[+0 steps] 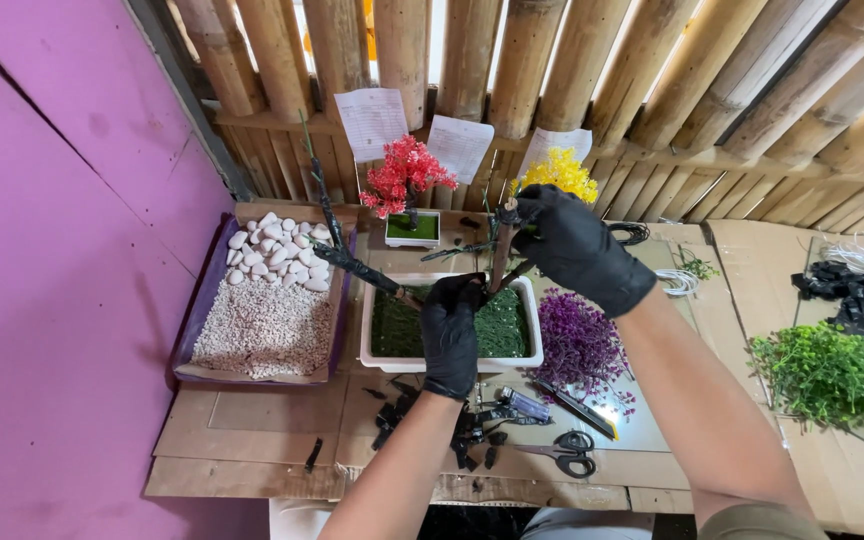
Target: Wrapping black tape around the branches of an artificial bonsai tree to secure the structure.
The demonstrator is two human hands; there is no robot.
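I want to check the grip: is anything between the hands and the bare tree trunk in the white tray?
Nothing visible is. The left hand grips the trunk at its base, just above the green moss in the white tray. The right hand holds its upper part. Only black gloves cover both hands.

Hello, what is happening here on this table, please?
A person in black gloves is working on a small artificial tree in a white tray lined with green. The left hand grips the base of the brown trunk; the right hand holds its upper branches. To the left is a box of white stones. Behind stand a red tree and a yellow tree. Scissors lie in front.
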